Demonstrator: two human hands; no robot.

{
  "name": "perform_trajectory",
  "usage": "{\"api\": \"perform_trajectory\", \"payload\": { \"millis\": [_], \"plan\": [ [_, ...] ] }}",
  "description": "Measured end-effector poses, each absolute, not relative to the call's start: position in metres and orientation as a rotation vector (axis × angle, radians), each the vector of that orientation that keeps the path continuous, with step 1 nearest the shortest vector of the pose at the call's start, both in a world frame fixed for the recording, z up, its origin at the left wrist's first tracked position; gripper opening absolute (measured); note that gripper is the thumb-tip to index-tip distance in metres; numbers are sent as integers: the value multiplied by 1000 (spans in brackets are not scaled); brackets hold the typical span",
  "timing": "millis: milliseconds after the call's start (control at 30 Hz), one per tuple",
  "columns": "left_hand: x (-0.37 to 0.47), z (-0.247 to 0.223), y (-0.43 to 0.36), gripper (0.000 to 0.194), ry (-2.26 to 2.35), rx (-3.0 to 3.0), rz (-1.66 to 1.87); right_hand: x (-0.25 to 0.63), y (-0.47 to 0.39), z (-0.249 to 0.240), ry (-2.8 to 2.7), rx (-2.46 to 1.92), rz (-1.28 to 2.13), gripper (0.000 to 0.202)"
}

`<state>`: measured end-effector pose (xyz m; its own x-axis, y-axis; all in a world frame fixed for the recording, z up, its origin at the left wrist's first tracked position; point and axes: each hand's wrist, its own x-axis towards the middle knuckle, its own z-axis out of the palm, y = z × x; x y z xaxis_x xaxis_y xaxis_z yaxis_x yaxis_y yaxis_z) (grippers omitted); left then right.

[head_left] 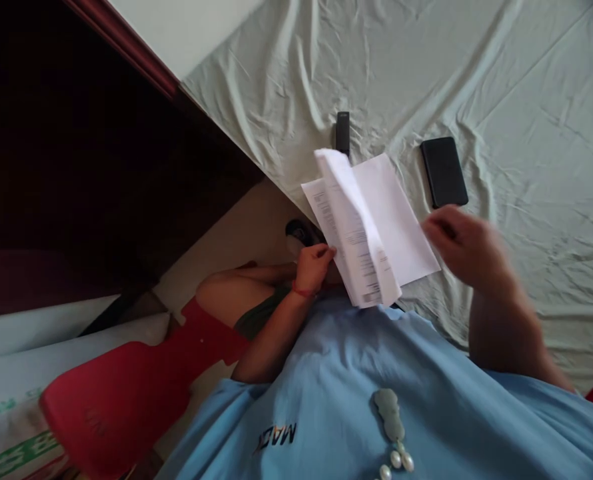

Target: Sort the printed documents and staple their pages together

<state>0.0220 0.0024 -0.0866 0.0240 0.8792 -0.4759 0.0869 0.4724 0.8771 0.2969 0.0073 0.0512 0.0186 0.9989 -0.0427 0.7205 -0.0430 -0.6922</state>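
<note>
Papers [401, 227], part-fanned
My left hand [312, 268] pinches their eight-o'clock edge, seemingly for steadiness; my right hand [469, 248] blurs at three o'clock, grip unclear.

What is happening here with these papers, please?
A person's left hand holds printed papers by their left edge, and one sheet curls up. The right hand, blurred, is at the right side; I cannot tell if it touches them. A flat black case lies nearby on the cloth.
</note>
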Motion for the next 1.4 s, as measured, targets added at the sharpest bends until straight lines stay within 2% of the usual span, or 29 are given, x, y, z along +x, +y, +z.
{"api": "perform_trajectory", "payload": {
  "millis": [67,133,233,333,500,600,833,967,1167,1400],
  "plan": [
    [21,-89,5,29,1430,945,798,310,3,58,-1441,-1833,561,10],
    [21,-90,5,32,1442,979,806,309,-3,71,-1333,-1687,631,11],
    [21,-89,4,39,1456,1003,812,291,-4,87,-1719,-1399,863,13],
    [21,-88,3,41,1429,967,817,275,14,75,-2167,-1300,948,21],
    [21,-92,2,40,1363,870,821,278,47,10,-2118,-1996,363,44],
    [20,-95,1,43,1320,829,834,286,50,-16,-1975,-2222,316,52],
    [20,-91,3,50,1225,692,843,298,50,-20,-1802,-2260,545,50],
    [21,-96,1,55,1219,690,833,299,57,-16,-1801,-2158,725,26],
    [16,-100,-6,66,1184,732,758,300,55,-20,-1711,-2085,888,32],
    [17,-89,-3,54,1050,529,891,300,45,-28,-1110,-1708,1627,35]
  ]
}}
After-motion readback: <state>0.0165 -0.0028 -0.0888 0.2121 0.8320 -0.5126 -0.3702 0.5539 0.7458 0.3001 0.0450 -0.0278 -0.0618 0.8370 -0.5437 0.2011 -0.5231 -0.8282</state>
